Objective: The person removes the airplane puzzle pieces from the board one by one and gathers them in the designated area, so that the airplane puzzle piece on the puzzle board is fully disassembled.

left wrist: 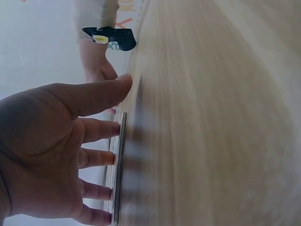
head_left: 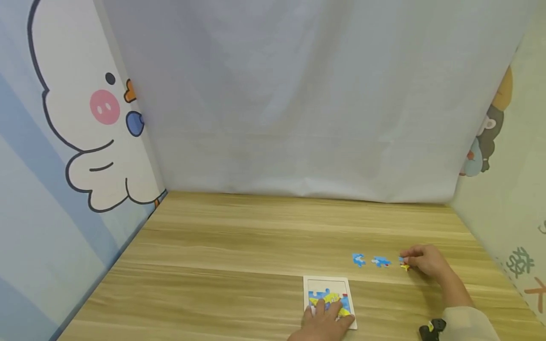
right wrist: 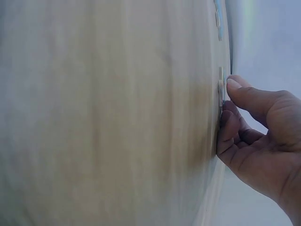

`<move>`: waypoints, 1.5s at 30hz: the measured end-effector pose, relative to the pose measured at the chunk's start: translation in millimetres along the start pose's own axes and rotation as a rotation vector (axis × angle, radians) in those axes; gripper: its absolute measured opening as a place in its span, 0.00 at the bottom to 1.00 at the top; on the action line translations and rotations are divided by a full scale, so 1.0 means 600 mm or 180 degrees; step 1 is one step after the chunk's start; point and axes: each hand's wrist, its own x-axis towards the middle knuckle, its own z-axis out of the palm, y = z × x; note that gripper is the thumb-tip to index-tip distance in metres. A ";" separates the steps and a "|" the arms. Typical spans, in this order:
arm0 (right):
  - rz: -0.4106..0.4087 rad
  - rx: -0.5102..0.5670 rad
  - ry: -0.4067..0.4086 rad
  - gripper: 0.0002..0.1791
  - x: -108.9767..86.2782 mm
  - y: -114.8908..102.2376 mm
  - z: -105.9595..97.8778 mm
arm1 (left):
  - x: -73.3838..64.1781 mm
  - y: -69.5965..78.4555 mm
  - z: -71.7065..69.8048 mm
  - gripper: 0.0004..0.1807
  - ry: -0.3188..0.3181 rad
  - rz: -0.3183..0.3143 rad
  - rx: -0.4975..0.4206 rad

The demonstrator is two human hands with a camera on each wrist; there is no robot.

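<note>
A small square puzzle board (head_left: 327,278) with a pale frame lies on the table, partly filled with blue and yellow pieces. My left hand (head_left: 323,322) rests on its near part, fingers spread, hiding some of the picture. From the side, the left wrist view shows the fingertips of that hand (left wrist: 51,150) on the thin board (left wrist: 118,174). My right hand (head_left: 428,260) pinches a blue and yellow puzzle piece (head_left: 404,266) at table level. Thumb and bent fingers of the right hand (right wrist: 263,122) meet at this piece (right wrist: 220,92) in the right wrist view.
Two loose blue puzzle pieces, one on the left (head_left: 358,259) and one in the middle (head_left: 381,261), lie left of my right hand. The wood-grain table (head_left: 204,255) ends at a grey-white sheet (head_left: 298,104) behind. Cartoon-printed walls (head_left: 64,132) flank it.
</note>
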 end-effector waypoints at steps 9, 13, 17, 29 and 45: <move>-0.0023 0.0131 -0.0036 0.16 -0.023 -0.011 -0.003 | -0.003 0.007 -0.009 0.33 0.0008 -0.0077 -0.0052; -0.0076 0.0068 -0.0045 0.20 -0.035 -0.026 -0.008 | -0.006 0.010 -0.019 0.35 0.0110 -0.0063 0.0013; -0.0224 0.0092 -0.0013 0.21 -0.046 -0.044 -0.005 | -0.011 0.008 -0.025 0.35 0.0178 -0.0041 0.0051; -0.0433 0.0376 -0.0009 0.23 -0.066 -0.087 0.025 | -0.037 -0.017 -0.032 0.33 0.0260 -0.0100 -0.0099; -0.0400 0.0789 -0.0093 0.23 -0.071 -0.129 0.081 | -0.069 -0.055 -0.023 0.35 0.0209 -0.0214 -0.0399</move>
